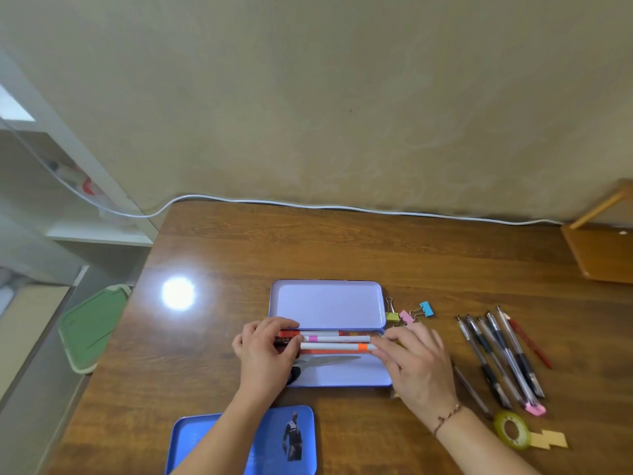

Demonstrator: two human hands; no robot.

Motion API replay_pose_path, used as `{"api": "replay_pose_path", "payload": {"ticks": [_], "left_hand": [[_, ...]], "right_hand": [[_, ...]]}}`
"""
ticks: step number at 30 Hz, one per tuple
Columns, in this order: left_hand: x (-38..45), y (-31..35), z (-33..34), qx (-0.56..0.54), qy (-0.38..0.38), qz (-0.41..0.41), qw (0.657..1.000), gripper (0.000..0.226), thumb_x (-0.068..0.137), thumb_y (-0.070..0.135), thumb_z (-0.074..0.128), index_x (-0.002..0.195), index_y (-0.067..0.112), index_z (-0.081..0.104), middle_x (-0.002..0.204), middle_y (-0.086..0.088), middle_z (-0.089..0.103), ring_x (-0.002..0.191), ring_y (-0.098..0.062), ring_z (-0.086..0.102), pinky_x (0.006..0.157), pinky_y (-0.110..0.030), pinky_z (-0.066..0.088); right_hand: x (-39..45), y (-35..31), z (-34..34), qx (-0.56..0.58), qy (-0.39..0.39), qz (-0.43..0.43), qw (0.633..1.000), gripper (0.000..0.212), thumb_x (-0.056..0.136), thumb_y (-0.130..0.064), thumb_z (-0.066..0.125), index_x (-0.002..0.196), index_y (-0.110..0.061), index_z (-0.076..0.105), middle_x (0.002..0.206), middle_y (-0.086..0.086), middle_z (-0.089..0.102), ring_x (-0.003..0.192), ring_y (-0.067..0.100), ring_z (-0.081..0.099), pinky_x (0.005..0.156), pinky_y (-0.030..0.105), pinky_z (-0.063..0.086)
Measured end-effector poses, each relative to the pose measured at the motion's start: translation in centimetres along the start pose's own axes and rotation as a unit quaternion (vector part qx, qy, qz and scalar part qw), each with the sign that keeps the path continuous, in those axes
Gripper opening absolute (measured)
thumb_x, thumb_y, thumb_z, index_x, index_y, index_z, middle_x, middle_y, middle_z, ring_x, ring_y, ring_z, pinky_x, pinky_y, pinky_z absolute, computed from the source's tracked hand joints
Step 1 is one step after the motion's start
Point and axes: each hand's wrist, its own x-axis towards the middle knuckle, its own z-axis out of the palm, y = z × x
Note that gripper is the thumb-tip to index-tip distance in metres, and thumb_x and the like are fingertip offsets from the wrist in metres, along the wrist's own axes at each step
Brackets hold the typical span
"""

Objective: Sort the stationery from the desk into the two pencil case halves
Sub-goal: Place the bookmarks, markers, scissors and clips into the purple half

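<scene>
Both hands are over the near half of the open pencil case point(383, 378). The left hand point(263, 354) curls round the left ends of the markers; the right hand point(414, 358) pinches the right end of the orange-banded marker point(337, 346) with its fingertips.

Handling, judged: the markers are light, stiff plastic tubes, smooth and apt to roll. Holding at both ends, as here, keeps one parallel to the case wall. No fragility concern.

Contents, relative to the grip:
- Between the two hands: orange-banded marker, pink-banded marker point(337, 338) just beyond it, and more red and white barrels behind that, hard against the hinge.
- Just below the grip: scissors point(325, 362), blades pointing right, handle under the left wrist.
- Beyond the grip: far half point(329, 303), nothing seen in it.

Unsorted on the desk point(342, 248): three binder clips point(409, 313) just beyond the right hand; pens point(503, 358) well right of it; pink eraser point(536, 409) and tape roll point(512, 430) beside the right forearm.

A separate blue tin lid point(270, 437) lies under the left forearm.
</scene>
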Motion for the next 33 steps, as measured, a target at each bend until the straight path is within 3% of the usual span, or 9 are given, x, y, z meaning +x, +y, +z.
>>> {"api": "replay_pose_path", "payload": {"ticks": [4, 12, 20, 23, 27, 30, 33], "left_hand": [[0.0, 0.0, -0.1, -0.001, 0.002, 0.003, 1.0, 0.019, 0.08, 0.028, 0.078, 0.091, 0.04, 0.067, 0.097, 0.03, 0.06, 0.099, -0.009, 0.044, 0.087, -0.029, 0.016], [0.0, -0.2, 0.0, -0.001, 0.001, 0.005, 1.0, 0.018, 0.077, 0.037, 0.079, 0.09, 0.04, 0.067, 0.098, 0.031, 0.06, 0.1, -0.006, 0.043, 0.088, -0.029, 0.016], [0.1, -0.2, 0.1, 0.012, 0.005, 0.007, 1.0, 0.025, 0.072, 0.039, 0.083, 0.091, 0.04, 0.066, 0.096, 0.03, 0.06, 0.099, -0.009, 0.045, 0.088, -0.031, 0.018], [0.1, -0.4, 0.1, 0.007, 0.008, 0.009, 1.0, 0.024, 0.075, 0.048, 0.076, 0.094, 0.039, 0.067, 0.1, 0.025, 0.062, 0.102, -0.01, 0.046, 0.09, -0.032, 0.02], [-0.2, -0.5, 0.0, 0.028, -0.001, 0.035, 0.999, 0.035, 0.076, 0.061, 0.053, 0.101, 0.039, 0.065, 0.109, 0.022, 0.057, 0.105, -0.009, 0.044, 0.094, -0.037, 0.024], [-0.1, -0.1, -0.2, 0.051, -0.01, 0.039, 0.998, 0.025, 0.077, 0.054, 0.069, 0.098, 0.04, 0.066, 0.106, 0.026, 0.056, 0.103, -0.011, 0.043, 0.091, -0.035, 0.022], [0.2, 0.4, -0.4, 0.049, -0.03, 0.016, 0.998, 0.02, 0.078, 0.041, 0.077, 0.095, 0.04, 0.066, 0.1, 0.027, 0.056, 0.105, -0.014, 0.044, 0.09, -0.033, 0.02]], "right_hand": [[-0.2, -0.1, 0.4, -0.042, -0.054, 0.008, 0.998, 0.017, 0.076, -0.029, 0.075, 0.093, -0.027, 0.073, 0.086, -0.011, 0.064, 0.082, 0.015, 0.053, 0.064, 0.032, 0.043], [1.1, -1.0, 1.0, -0.07, -0.088, 0.056, 0.992, 0.009, 0.079, -0.033, 0.071, 0.085, -0.028, 0.068, 0.083, -0.012, 0.065, 0.082, 0.018, 0.056, 0.078, 0.036, 0.048], [1.0, -1.9, 0.7, -0.092, -0.118, 0.066, 0.987, 0.012, 0.082, -0.033, 0.063, 0.092, -0.029, 0.069, 0.088, -0.011, 0.065, 0.084, 0.016, 0.052, 0.073, 0.034, 0.044], [0.5, -1.8, -0.3, -0.067, -0.09, 0.088, 0.99, 0.019, 0.082, -0.032, 0.064, 0.1, -0.028, 0.069, 0.095, -0.012, 0.065, 0.089, 0.015, 0.053, 0.072, 0.031, 0.044], [-2.6, 0.4, -3.5, -0.033, -0.001, 0.197, 0.98, 0.017, 0.085, -0.03, 0.061, 0.097, -0.023, 0.072, 0.094, -0.011, 0.067, 0.092, 0.014, 0.052, 0.074, 0.035, 0.046], [-7.4, 2.0, -5.7, -0.078, -0.013, 0.265, 0.961, 0.012, 0.081, -0.026, 0.07, 0.091, -0.021, 0.074, 0.09, -0.009, 0.068, 0.09, 0.015, 0.052, 0.076, 0.034, 0.044], [-12.3, 2.4, -6.4, -0.11, -0.03, 0.267, 0.957, 0.026, 0.082, -0.039, 0.055, 0.088, -0.024, 0.075, 0.093, -0.006, 0.067, 0.093, 0.021, 0.054, 0.078, 0.037, 0.043]]}}
